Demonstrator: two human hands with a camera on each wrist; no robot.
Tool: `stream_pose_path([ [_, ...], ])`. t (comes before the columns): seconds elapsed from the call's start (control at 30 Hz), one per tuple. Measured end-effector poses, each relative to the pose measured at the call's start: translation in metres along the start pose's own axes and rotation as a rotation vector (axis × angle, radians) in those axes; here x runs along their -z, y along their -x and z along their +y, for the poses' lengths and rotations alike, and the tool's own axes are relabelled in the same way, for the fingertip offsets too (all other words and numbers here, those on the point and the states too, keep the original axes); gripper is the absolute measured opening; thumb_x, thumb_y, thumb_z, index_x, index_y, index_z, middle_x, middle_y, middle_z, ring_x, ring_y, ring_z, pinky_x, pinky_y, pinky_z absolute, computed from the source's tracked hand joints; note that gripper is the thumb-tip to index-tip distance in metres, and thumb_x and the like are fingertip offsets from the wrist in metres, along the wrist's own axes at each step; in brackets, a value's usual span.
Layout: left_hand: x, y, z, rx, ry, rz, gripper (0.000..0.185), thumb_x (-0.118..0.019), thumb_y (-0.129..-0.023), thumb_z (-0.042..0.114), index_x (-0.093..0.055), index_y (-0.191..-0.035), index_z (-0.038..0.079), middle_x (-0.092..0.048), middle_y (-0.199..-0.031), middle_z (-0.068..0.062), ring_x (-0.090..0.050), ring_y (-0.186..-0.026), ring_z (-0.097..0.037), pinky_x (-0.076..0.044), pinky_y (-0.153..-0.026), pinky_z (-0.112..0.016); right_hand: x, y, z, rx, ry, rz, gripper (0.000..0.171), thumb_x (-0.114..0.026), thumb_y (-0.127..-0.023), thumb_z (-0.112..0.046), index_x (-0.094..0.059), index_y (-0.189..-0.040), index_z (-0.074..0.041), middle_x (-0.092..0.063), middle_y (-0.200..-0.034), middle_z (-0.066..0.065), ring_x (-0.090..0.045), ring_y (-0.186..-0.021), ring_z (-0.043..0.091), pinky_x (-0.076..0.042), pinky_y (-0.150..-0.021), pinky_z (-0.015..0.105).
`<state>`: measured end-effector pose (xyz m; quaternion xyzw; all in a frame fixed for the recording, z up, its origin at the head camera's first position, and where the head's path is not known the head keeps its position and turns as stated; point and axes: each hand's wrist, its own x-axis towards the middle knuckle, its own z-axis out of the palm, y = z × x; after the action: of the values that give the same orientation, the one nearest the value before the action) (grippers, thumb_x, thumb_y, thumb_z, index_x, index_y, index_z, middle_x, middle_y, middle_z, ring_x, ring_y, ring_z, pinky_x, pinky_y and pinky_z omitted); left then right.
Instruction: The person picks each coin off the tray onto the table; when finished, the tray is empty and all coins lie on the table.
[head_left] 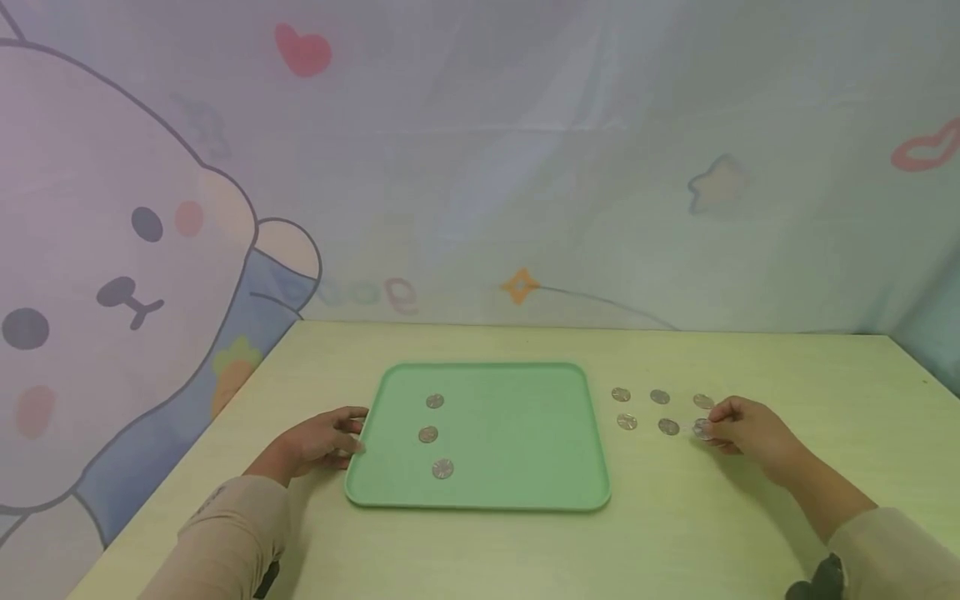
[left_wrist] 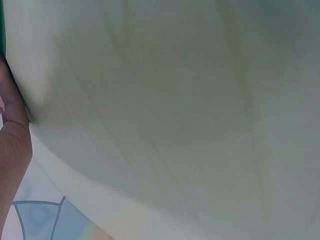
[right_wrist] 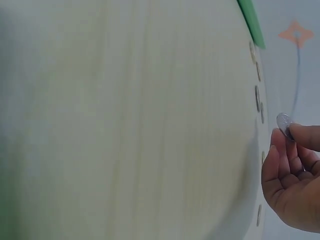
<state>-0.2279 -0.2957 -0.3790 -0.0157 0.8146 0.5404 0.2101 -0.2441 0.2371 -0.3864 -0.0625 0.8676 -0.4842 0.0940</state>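
A pale yellow-green table point(head_left: 675, 533) with faint wood grain fills the foreground; behind it hangs a printed cloth backdrop point(head_left: 525, 167) showing a cartoon rabbit point(head_left: 112, 275), a red heart point(head_left: 303, 50), an orange diamond star point(head_left: 520, 286), a pale star point(head_left: 717, 185) and, at the right edge, what may be a red outlined shape point(head_left: 926, 148), blurred.
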Motion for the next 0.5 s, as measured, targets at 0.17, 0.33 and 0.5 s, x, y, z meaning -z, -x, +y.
stream_pose_path([
  [0.17,0.001,-0.001,-0.002,0.006,-0.006,-0.002,0.062,-0.054,-0.08,0.0,-0.021,-0.132,-0.004,-0.034,-0.117,-0.018,-0.048,-0.089,-0.017,-0.044,-0.074,-0.033,0.008,-0.005,0.008,-0.034,0.096,-0.003,0.026,-0.055,-0.083,-0.014,-0.047,-0.092,0.009,-0.05,-0.083,0.007,-0.046,-0.072,0.016,-0.042,-0.061,0.027],
  [0.33,0.001,-0.001,-0.002,0.004,-0.004,-0.003,0.063,-0.054,-0.079,0.0,-0.021,-0.133,-0.004,-0.034,-0.118,-0.019,-0.049,-0.089,-0.017,-0.044,-0.074,-0.033,0.016,-0.01,0.014,-0.052,0.123,-0.026,0.023,-0.053,-0.084,-0.01,-0.046,-0.092,0.01,-0.052,-0.08,0.007,-0.049,-0.071,0.015,-0.043,-0.06,0.028],
  [0.5,0.0,-0.001,-0.001,0.011,0.0,0.009,0.062,-0.053,-0.079,-0.001,-0.022,-0.132,-0.004,-0.036,-0.118,-0.018,-0.049,-0.088,-0.017,-0.044,-0.073,-0.033,0.02,-0.014,0.015,-0.061,0.162,-0.059,0.018,-0.05,-0.084,-0.006,-0.047,-0.091,0.01,-0.053,-0.08,0.008,-0.049,-0.07,0.017,-0.043,-0.06,0.03],
])
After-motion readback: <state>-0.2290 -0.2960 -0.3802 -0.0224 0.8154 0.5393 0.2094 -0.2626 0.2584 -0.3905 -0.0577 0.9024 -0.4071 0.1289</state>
